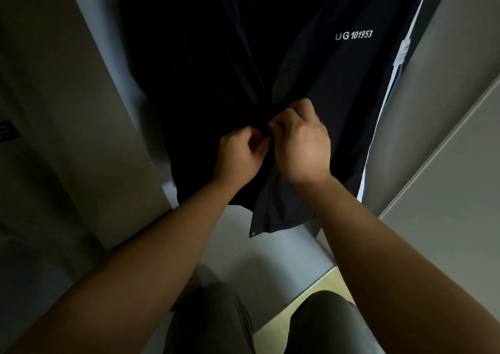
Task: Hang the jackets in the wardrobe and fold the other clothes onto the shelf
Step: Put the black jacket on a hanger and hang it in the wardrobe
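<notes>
Jacket (205,83): dark navy, hanging through the middle and upper part of the frame; front edges meeting at the hands, parted below them, with the flap on the frame's right swung forward.
Left hand (239,154): centre of the frame, fingers curled, pinching the front edge on the frame's left at the opening.
Right hand (303,142): just right of the other and nearly touching it, fingers curled over the opposite front edge, gripping the cloth.
Lettering (354,35): white "UG 101953" on the chest, upper right.
Stripe (378,126): white, down the jacket's side, from upper right towards lower right of centre.
Tag (403,52): white, beside the stripe, upper right.
Snap (253,234): small metal stud at the bottom corner of the loose flap, below centre.
Wardrobe panel (67,110): grey, filling the left.
Wardrobe door (446,110): grey, along the right.
Wardrobe base (257,259): pale grey, under the hem.
Floor (305,291): yellowish strip, lower right of centre.
Trousers (213,318): dark, bottom centre, between the bare forearms.
</notes>
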A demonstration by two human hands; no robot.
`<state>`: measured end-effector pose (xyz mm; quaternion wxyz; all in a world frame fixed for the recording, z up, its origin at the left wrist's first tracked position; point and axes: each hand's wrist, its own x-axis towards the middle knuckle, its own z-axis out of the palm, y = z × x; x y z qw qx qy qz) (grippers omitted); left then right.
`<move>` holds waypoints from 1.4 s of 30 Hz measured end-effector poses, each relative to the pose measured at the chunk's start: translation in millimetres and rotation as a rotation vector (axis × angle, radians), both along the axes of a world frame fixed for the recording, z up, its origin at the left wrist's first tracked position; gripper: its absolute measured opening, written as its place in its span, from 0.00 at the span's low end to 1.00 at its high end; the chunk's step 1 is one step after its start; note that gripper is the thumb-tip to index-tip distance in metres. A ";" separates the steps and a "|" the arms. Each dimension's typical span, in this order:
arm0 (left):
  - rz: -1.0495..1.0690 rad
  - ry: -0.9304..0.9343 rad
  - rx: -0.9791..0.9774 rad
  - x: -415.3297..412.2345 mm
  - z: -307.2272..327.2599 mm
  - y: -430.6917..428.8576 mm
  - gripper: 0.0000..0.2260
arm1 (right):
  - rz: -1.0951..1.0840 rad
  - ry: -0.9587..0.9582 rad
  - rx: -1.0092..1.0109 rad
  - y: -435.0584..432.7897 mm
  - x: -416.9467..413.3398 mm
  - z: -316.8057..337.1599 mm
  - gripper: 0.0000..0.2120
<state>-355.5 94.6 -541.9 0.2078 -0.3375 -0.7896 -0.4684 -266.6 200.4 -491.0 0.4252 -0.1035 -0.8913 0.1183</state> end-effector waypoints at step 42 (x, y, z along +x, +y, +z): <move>0.058 0.180 -0.094 -14.0 101.1 1.2 0.06 | 0.054 0.209 0.118 9.0 -23.3 96.2 0.07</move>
